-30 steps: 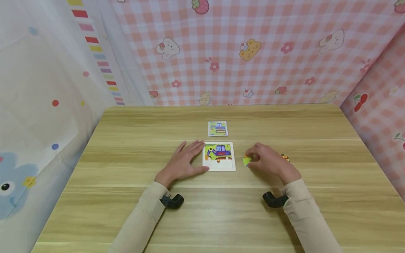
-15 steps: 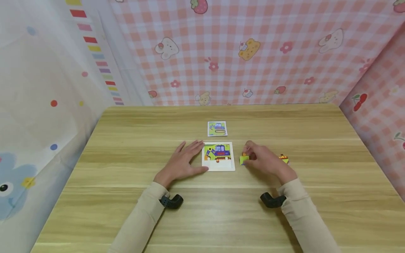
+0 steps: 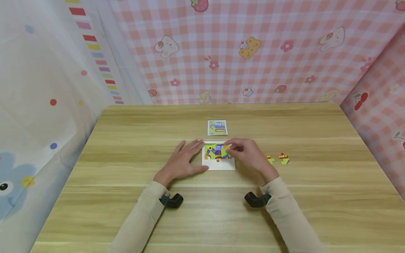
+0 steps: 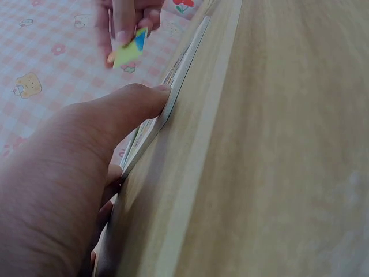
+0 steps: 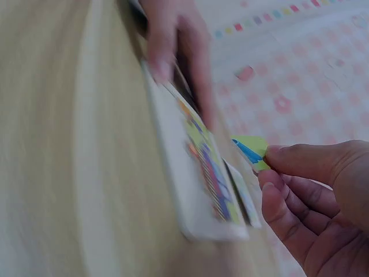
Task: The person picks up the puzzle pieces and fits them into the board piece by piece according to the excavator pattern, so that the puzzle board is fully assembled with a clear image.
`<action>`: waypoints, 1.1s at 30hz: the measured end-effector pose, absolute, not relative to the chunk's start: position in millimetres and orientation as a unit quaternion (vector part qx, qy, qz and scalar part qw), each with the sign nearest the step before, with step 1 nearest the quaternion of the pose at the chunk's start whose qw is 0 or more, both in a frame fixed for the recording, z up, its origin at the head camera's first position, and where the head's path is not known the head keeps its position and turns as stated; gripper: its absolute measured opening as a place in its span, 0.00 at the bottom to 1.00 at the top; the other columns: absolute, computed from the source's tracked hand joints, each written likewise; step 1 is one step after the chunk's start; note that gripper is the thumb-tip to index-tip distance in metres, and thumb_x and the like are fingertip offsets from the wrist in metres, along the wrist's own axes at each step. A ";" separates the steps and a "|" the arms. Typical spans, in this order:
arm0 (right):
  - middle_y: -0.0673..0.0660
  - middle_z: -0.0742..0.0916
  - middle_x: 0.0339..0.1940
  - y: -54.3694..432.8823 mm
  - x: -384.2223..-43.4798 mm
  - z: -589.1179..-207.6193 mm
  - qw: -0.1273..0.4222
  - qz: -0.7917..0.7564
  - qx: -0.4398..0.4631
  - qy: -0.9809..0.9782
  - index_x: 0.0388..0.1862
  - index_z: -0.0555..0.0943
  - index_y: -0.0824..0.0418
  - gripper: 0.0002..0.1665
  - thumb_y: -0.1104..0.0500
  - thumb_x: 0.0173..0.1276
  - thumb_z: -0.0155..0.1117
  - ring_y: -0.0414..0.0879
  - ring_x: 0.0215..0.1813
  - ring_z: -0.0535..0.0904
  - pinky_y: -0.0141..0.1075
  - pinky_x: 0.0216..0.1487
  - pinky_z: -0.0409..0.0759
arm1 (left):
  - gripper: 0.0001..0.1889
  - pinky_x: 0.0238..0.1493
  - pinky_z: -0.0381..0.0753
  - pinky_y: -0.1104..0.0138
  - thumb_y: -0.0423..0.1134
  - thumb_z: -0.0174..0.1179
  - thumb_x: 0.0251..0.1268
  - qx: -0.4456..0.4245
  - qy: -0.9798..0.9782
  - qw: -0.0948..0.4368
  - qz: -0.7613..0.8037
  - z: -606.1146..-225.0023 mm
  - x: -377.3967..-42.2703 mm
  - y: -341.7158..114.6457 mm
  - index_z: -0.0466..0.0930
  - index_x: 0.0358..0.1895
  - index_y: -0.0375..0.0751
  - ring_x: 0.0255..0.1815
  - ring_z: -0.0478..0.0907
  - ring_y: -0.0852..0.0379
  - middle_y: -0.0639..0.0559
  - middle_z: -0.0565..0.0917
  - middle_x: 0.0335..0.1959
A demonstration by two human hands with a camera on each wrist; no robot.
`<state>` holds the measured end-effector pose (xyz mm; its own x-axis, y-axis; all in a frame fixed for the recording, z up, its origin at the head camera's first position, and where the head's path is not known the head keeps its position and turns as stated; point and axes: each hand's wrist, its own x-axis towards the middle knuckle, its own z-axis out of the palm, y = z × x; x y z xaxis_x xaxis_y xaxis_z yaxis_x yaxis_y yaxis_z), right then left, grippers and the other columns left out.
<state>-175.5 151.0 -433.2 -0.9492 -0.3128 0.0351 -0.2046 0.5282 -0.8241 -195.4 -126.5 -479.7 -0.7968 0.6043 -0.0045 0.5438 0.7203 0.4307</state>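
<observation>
A white puzzle tray (image 3: 218,165) lies on the table, its upper part filled with pieces picturing a blue excavator; its lower strip is bare white. My left hand (image 3: 183,160) rests at the tray's left side, fingers spread, with thumb and fingertips touching its edge. My right hand (image 3: 250,154) pinches a green puzzle piece (image 5: 251,151) with a blue corner between thumb and fingers, raised over the tray's right part. In the left wrist view the piece (image 4: 131,52) is held clear above the tray. The right hand covers the tray's right edge in the head view.
Two loose green and orange puzzle pieces, one (image 3: 284,159) farther right and one (image 3: 270,160) partly behind the right hand, lie on the wooden table (image 3: 202,218). A small excavator picture card (image 3: 217,128) lies beyond the tray. Patterned cloth (image 3: 265,70) hangs behind.
My right hand has carried the pinched puzzle piece left, from beside the tray to over it. The two loose pieces on the right now show more. The left hand has stayed put.
</observation>
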 end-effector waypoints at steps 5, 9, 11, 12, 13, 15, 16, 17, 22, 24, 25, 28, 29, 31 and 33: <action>0.55 0.89 0.36 127.4 -177.6 -444.0 0.090 -0.467 -0.157 0.865 0.56 0.86 0.66 0.15 0.64 0.73 0.68 0.44 0.36 0.83 0.35 0.38 0.83 | 0.51 0.84 0.32 0.51 0.72 0.57 0.66 0.309 0.925 0.075 0.210 -479.4 -195.1 -126.8 0.53 0.84 0.47 0.85 0.47 0.55 0.53 0.53 0.85; 0.55 0.89 0.34 115.5 -178.7 -454.8 0.095 -0.461 -0.179 0.864 0.54 0.86 0.68 0.13 0.65 0.72 0.69 0.41 0.34 0.82 0.32 0.37 0.83 | 0.51 0.84 0.31 0.52 0.72 0.57 0.65 0.308 0.924 0.076 0.212 -479.8 -194.7 -126.6 0.53 0.84 0.47 0.85 0.47 0.56 0.54 0.53 0.85; 0.55 0.88 0.33 111.4 -178.5 -458.1 0.097 -0.464 -0.185 0.861 0.52 0.87 0.68 0.12 0.66 0.72 0.69 0.41 0.33 0.82 0.32 0.36 0.83 | 0.51 0.84 0.31 0.53 0.72 0.57 0.65 0.308 0.925 0.076 0.210 -480.4 -194.9 -126.4 0.53 0.84 0.47 0.85 0.47 0.56 0.54 0.53 0.84; 0.55 0.88 0.33 109.9 -178.2 -459.2 0.097 -0.465 -0.188 0.860 0.51 0.87 0.68 0.12 0.66 0.71 0.69 0.41 0.33 0.82 0.32 0.36 0.84 | 0.51 0.84 0.31 0.53 0.72 0.57 0.65 0.308 0.925 0.075 0.210 -480.7 -195.0 -126.4 0.53 0.84 0.47 0.85 0.47 0.56 0.54 0.53 0.84; 0.55 0.88 0.33 108.6 -178.0 -459.9 0.097 -0.465 -0.190 0.859 0.51 0.87 0.68 0.11 0.66 0.71 0.69 0.41 0.33 0.82 0.32 0.36 0.84 | 0.51 0.84 0.31 0.53 0.72 0.57 0.65 0.308 0.925 0.075 0.209 -480.7 -195.0 -126.5 0.53 0.84 0.47 0.85 0.46 0.56 0.54 0.53 0.84; 0.55 0.87 0.34 106.6 -177.3 -460.4 0.094 -0.462 -0.194 0.860 0.50 0.87 0.68 0.11 0.67 0.71 0.70 0.42 0.34 0.82 0.32 0.37 0.84 | 0.51 0.84 0.31 0.53 0.72 0.57 0.65 0.309 0.925 0.075 0.210 -480.6 -195.1 -126.6 0.53 0.84 0.47 0.85 0.47 0.56 0.54 0.54 0.84; 0.55 0.87 0.35 106.0 -177.2 -460.2 0.091 -0.459 -0.197 0.861 0.49 0.88 0.68 0.10 0.67 0.70 0.70 0.42 0.35 0.82 0.32 0.37 0.84 | 0.51 0.84 0.31 0.53 0.72 0.57 0.65 0.309 0.924 0.074 0.211 -480.5 -195.1 -126.8 0.53 0.84 0.47 0.85 0.47 0.56 0.54 0.54 0.84; 0.55 0.87 0.35 105.4 -177.1 -460.1 0.087 -0.455 -0.200 0.863 0.49 0.88 0.68 0.10 0.67 0.70 0.71 0.42 0.35 0.82 0.33 0.38 0.84 | 0.51 0.84 0.32 0.52 0.72 0.57 0.65 0.310 0.924 0.074 0.211 -480.3 -195.1 -127.0 0.53 0.84 0.47 0.85 0.47 0.56 0.54 0.54 0.84; 0.55 0.86 0.36 102.9 -178.1 -461.5 0.076 -0.440 -0.218 0.868 0.47 0.88 0.69 0.10 0.68 0.68 0.71 0.43 0.37 0.80 0.33 0.39 0.83 | 0.51 0.84 0.32 0.51 0.72 0.57 0.66 0.312 0.923 0.073 0.214 -480.0 -195.1 -127.1 0.53 0.84 0.46 0.85 0.47 0.55 0.53 0.54 0.84; 0.55 0.86 0.35 102.2 -178.5 -461.6 0.076 -0.435 -0.222 0.869 0.47 0.88 0.69 0.10 0.68 0.68 0.71 0.43 0.37 0.80 0.33 0.40 0.83 | 0.51 0.84 0.32 0.51 0.72 0.57 0.66 0.312 0.923 0.073 0.213 -479.8 -195.0 -127.1 0.53 0.84 0.46 0.85 0.47 0.55 0.53 0.54 0.84; 0.55 0.86 0.35 102.0 -178.7 -461.4 0.076 -0.432 -0.224 0.871 0.48 0.89 0.68 0.10 0.68 0.68 0.71 0.43 0.37 0.80 0.33 0.40 0.83 | 0.51 0.84 0.32 0.51 0.72 0.57 0.66 0.312 0.923 0.073 0.212 -479.7 -194.9 -127.2 0.53 0.84 0.46 0.85 0.47 0.55 0.53 0.54 0.84; 0.54 0.86 0.35 101.3 -178.9 -460.2 0.078 -0.419 -0.227 0.876 0.49 0.89 0.68 0.11 0.68 0.68 0.71 0.42 0.37 0.80 0.34 0.41 0.83 | 0.51 0.84 0.32 0.52 0.71 0.57 0.66 0.310 0.924 0.073 0.211 -480.1 -194.9 -127.3 0.53 0.84 0.47 0.85 0.47 0.56 0.54 0.54 0.84; 0.54 0.86 0.36 101.1 -178.6 -459.6 0.079 -0.415 -0.227 0.878 0.50 0.89 0.67 0.12 0.67 0.69 0.71 0.42 0.38 0.80 0.33 0.40 0.82 | 0.51 0.84 0.32 0.52 0.71 0.57 0.66 0.310 0.924 0.073 0.211 -480.3 -194.9 -127.3 0.53 0.84 0.46 0.85 0.47 0.56 0.54 0.54 0.84; 0.53 0.86 0.36 100.5 -178.6 -458.7 0.080 -0.407 -0.229 0.881 0.51 0.89 0.67 0.12 0.67 0.69 0.71 0.42 0.37 0.79 0.33 0.40 0.82 | 0.51 0.84 0.32 0.52 0.72 0.57 0.65 0.310 0.924 0.074 0.211 -480.5 -195.0 -127.4 0.53 0.84 0.47 0.85 0.47 0.56 0.54 0.54 0.84; 0.54 0.86 0.36 99.8 -178.6 -457.7 0.080 -0.402 -0.232 0.882 0.51 0.89 0.67 0.12 0.67 0.69 0.71 0.41 0.37 0.79 0.33 0.40 0.82 | 0.51 0.84 0.32 0.52 0.72 0.57 0.66 0.310 0.924 0.074 0.210 -480.5 -195.0 -127.5 0.53 0.84 0.46 0.85 0.47 0.56 0.54 0.54 0.84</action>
<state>-178.6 99.8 -457.7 -0.8800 -0.4727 0.0460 -0.3448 0.5694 -0.7463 -195.0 -127.5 -480.5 -0.7970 0.6040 -0.0056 0.5421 0.7193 0.4344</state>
